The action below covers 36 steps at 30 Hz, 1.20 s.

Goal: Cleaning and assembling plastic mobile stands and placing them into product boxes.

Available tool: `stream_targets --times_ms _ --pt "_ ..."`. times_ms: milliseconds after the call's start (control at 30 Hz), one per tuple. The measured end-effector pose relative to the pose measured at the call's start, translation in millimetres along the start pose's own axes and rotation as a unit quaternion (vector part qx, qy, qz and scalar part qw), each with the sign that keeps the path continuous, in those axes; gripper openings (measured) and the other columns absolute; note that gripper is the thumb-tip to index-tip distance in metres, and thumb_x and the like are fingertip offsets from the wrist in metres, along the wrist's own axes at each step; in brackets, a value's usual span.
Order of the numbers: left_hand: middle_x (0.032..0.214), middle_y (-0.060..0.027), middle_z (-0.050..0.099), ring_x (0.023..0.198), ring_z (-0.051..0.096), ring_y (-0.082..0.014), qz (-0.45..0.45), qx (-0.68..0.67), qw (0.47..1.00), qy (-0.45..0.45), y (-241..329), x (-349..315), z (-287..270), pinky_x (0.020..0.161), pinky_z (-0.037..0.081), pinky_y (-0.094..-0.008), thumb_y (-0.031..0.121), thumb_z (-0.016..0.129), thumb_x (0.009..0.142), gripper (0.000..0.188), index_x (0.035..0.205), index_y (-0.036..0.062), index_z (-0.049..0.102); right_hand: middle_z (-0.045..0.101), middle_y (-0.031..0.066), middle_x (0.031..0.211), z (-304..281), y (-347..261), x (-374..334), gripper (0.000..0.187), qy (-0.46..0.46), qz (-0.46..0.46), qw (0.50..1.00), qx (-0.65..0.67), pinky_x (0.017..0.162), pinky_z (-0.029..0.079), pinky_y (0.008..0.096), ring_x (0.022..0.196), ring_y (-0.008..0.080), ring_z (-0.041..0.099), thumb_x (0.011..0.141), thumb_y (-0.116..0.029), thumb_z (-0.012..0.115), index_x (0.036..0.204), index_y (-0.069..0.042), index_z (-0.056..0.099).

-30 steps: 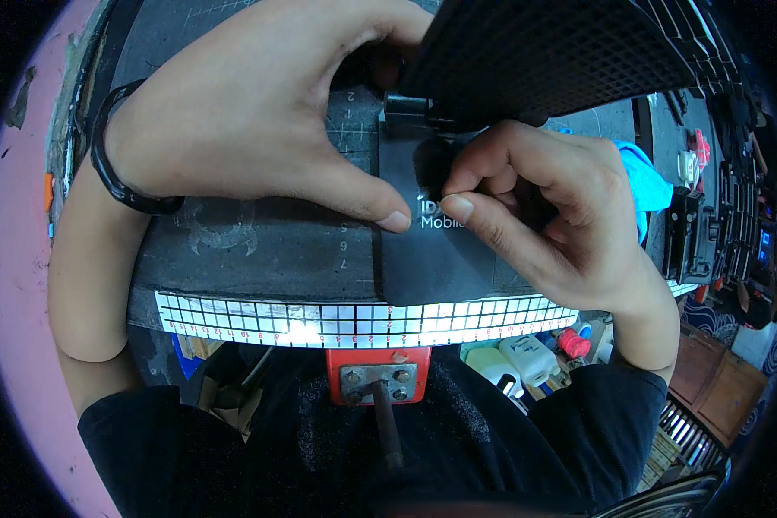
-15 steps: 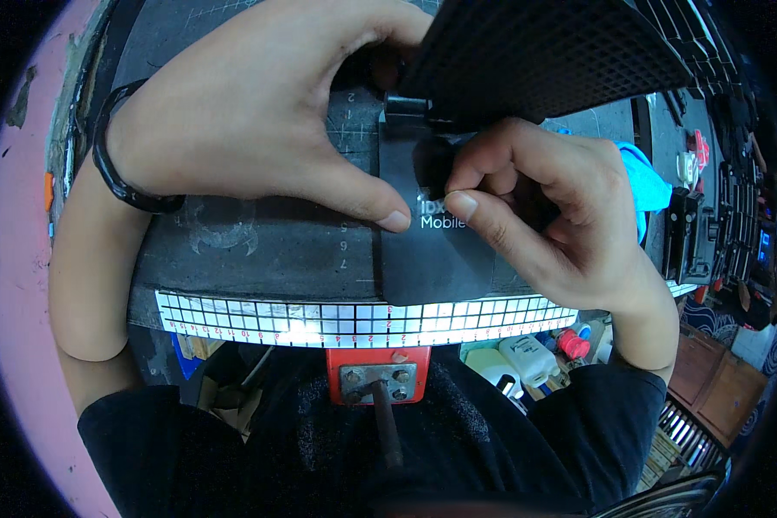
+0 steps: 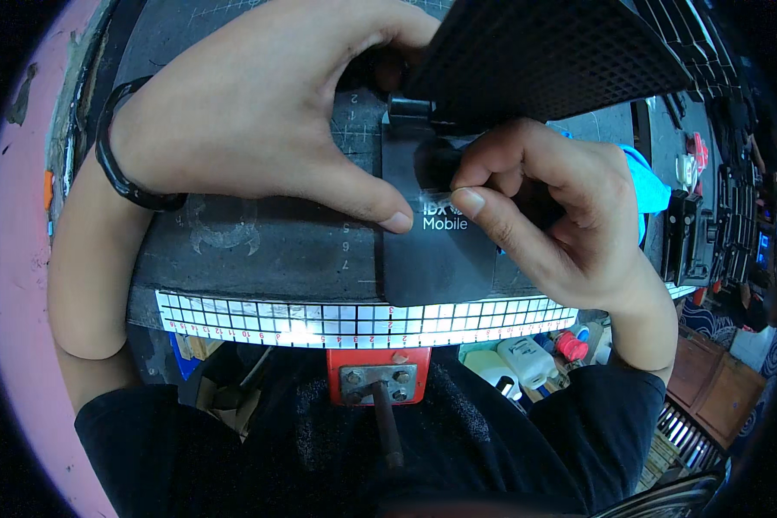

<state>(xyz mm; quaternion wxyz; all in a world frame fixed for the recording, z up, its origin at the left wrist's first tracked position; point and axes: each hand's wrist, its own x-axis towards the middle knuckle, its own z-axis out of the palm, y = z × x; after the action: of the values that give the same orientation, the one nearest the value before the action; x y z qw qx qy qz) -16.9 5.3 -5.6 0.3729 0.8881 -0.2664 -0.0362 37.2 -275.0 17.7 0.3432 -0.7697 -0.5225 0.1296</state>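
Observation:
A flat black piece (image 3: 440,268) with white printing lies on the dark worktable, its near end close to the ruler strip. A black grid-textured panel (image 3: 552,65) stands tilted up over its far end. My left hand (image 3: 259,112) is spread wide; its thumb lies flat by the left edge of the printed piece. Its other fingers reach toward the panel and are partly hidden there. My right hand (image 3: 552,207) pinches thumb and index finger together just above the printing, at its upper right. What is between those fingertips, if anything, is too small to make out.
A white gridded ruler strip (image 3: 259,322) runs along the table's near edge, above a red bracket (image 3: 378,356). Beyond my right wrist lies a blue cloth (image 3: 652,186). White containers (image 3: 527,361) stand below the table edge. A pink wall (image 3: 17,259) rises at left.
My right hand has shifted slightly right, uncovering more of the printing. The printed piece, the panel and my left hand sit a little further right in the picture.

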Motion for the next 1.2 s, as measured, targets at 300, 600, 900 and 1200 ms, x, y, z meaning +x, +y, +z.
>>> stream_targets --times_ms 300,600,900,1200 --pt "0.14 -0.02 0.067 0.128 0.067 -0.032 0.015 -0.022 1.0 -0.008 -3 0 0 0.108 0.055 -0.0408 0.026 0.108 0.057 0.108 0.146 -0.0039 0.056 0.066 0.0037 0.07 1 -2 0 0.007 0.009 0.001 1.0 -0.003 0.057 0.044 0.0237 0.06 0.0088 0.061 0.093 0.0 0.078 0.096 0.002 0.073" --pt "0.14 -0.0201 0.067 0.129 0.066 -0.0337 -0.001 0.004 1.0 0.019 3 -1 -1 0.11 0.054 -0.0414 0.026 0.108 0.056 0.107 0.146 -0.0026 0.057 0.068 0.0042 0.071 1 -3 -1 0.007 0.014 0.0 1.0 -0.01 0.057 0.044 0.0234 0.059 0.0087 0.061 0.093 0.0 0.078 0.096 0.003 0.072" --pt "0.141 -0.0191 0.067 0.13 0.065 -0.0309 -0.006 -0.018 1.0 0.022 6 -3 0 0.112 0.052 -0.0409 0.023 0.107 0.058 0.106 0.147 -0.0034 0.056 0.067 0.0035 0.07 3 -5 -1 0.006 0.021 0.0 1.0 -0.017 0.055 0.043 0.0236 0.057 0.0085 0.06 0.093 0.002 0.077 0.096 0.002 0.072" --pt "0.143 -0.0177 0.066 0.132 0.064 -0.0308 -0.016 -0.042 0.999 0.02 9 -2 1 0.113 0.052 -0.0404 0.022 0.107 0.059 0.106 0.148 -0.0016 0.055 0.065 0.0051 0.071 5 -3 -3 0.01 0.049 -0.04 0.996 -0.057 0.054 0.043 0.0263 0.056 0.0123 0.058 0.088 0.005 0.078 0.097 0.002 0.073"
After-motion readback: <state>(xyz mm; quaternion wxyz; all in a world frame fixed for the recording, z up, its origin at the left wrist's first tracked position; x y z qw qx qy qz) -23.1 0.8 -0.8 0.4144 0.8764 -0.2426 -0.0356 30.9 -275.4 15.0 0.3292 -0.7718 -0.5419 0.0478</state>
